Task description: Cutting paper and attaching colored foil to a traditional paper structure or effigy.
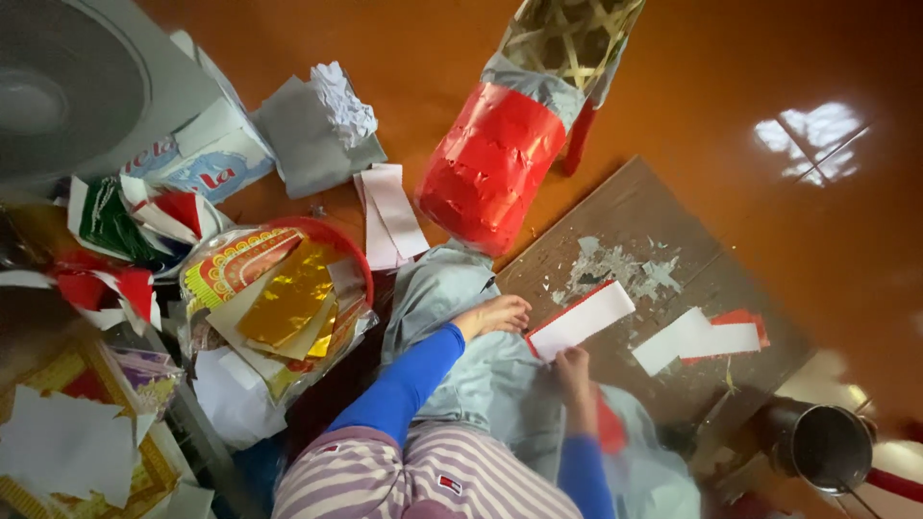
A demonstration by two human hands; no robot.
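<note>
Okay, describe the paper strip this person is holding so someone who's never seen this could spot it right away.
Start at the dark wooden board lying on the orange floor. At its near-left edge, the right hand grips a white paper strip with a thin red edge, beside the left hand. Unlike the other white strip lying loose further right, this one is held.

daylit, soft | window glare on floor (817, 139) | edges blurred, warped

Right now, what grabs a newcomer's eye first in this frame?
The red foil-wrapped bamboo frame at top centre, lying on the orange floor. Below it, the left hand and right hand hold a white paper strip over a scrap-littered wooden board. On the left, gold foil sheets fill a red basin.
</note>
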